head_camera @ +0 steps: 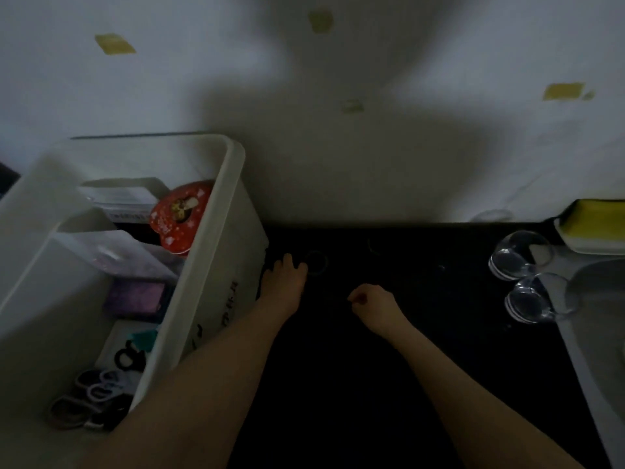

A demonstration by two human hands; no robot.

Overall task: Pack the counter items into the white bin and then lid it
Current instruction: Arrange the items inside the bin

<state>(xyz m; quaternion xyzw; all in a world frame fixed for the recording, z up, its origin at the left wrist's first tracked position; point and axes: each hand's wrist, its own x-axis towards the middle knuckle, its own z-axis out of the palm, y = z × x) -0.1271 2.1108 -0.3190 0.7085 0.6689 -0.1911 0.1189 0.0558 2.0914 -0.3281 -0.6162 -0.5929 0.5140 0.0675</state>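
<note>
White bin (216, 238) sits just left of the left hand (284, 282), open-topped, already holding a red tin (181, 216) and hair ties (98, 390); no lid in view. Left fingers (287, 264) curl down on the dark surface (389, 367) beside a faint thin ring (316, 263), likely light and hard to pinch. Right hand (373, 308) loosely fisted; can't tell if holding anything. Fragile glasses (522, 255) well right; open room between.

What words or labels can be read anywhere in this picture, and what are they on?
None can be read.
Dark marks on the outer side of the white bin: writing of some kind, too blurred to make out.
Red heart-shaped tin inside the bin: a printed picture and pale marks, no legible words.
White paper behind the tin: a line of print, too small and blurred.
</note>
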